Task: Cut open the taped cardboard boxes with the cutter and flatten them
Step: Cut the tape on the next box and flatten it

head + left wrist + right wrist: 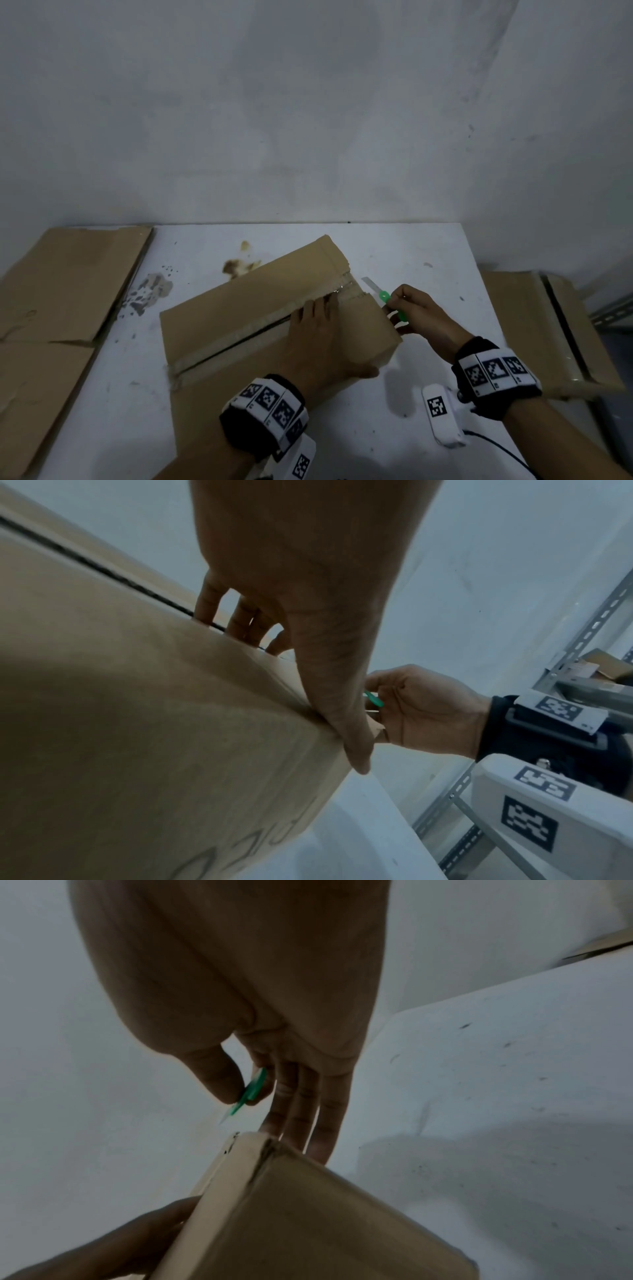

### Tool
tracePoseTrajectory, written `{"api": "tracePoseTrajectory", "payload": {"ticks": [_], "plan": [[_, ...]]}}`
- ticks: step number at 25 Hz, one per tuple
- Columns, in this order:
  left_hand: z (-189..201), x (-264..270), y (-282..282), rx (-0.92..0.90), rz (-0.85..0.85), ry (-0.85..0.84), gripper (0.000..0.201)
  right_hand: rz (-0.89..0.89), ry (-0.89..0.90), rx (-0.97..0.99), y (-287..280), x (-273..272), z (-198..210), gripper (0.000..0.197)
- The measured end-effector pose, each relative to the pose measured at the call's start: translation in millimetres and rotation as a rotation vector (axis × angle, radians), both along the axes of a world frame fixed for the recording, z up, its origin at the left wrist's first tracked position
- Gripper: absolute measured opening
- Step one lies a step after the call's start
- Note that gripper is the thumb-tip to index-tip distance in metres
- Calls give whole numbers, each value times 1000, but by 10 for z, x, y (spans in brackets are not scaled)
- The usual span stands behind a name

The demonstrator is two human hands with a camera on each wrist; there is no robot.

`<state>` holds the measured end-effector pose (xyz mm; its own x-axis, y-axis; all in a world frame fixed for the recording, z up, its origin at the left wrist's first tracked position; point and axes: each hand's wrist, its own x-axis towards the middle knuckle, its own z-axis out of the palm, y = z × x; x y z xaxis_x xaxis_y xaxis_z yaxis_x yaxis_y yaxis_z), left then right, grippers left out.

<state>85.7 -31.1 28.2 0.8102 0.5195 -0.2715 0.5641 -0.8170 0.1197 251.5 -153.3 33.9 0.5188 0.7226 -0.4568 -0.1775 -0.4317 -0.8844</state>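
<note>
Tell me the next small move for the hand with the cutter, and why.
Probably bring the cutter back to the taped far end of the box seam: the right hand holds the blade clear of it, tape there looks uncut, and the left hand steadies the top.

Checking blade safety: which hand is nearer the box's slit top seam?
Left. The left hand rests on the box at the seam; the right hand holds the cutter beside its end.
</note>
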Motion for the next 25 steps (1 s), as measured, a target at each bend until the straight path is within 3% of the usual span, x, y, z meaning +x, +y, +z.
{"api": "tracePoseTrajectory", "payload": {"ticks": [2, 6, 9, 18, 25], "plan": [[-1, 18, -25, -34, 28, 6, 138, 21, -6, -12, -21, -23, 5, 20], [143, 98, 159, -237, 139, 2, 115, 25, 13, -8, -82, -82, -2, 22], [171, 137, 183, -257, 125, 53, 114, 41, 15, -15, -135, -38, 20, 24], [238, 199, 120, -215, 82, 118, 101, 274, -435, -192, 168, 378, 211, 14], [211, 141, 245, -233, 35, 125, 100, 297, -271, -165, 294, 526, 285, 18]]}}
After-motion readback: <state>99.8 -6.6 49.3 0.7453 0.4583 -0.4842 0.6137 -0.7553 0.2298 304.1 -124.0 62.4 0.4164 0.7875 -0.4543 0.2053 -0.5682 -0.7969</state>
